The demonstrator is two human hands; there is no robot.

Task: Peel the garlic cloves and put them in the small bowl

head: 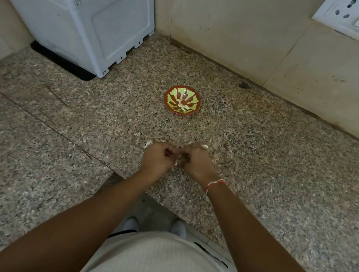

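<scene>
Both hands, left hand (158, 158) and right hand (194, 161), curl knuckle to knuckle on a garlic clove (176, 162) over the counter (259, 166), nearer than the small bowl (182, 100) holding peeled cloves (182, 107).

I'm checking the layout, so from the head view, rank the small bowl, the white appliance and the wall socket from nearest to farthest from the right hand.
From the right hand:
1. small bowl, just beyond the hands on the counter.
2. white appliance, back left corner.
3. wall socket, upper right on the wall.
</scene>
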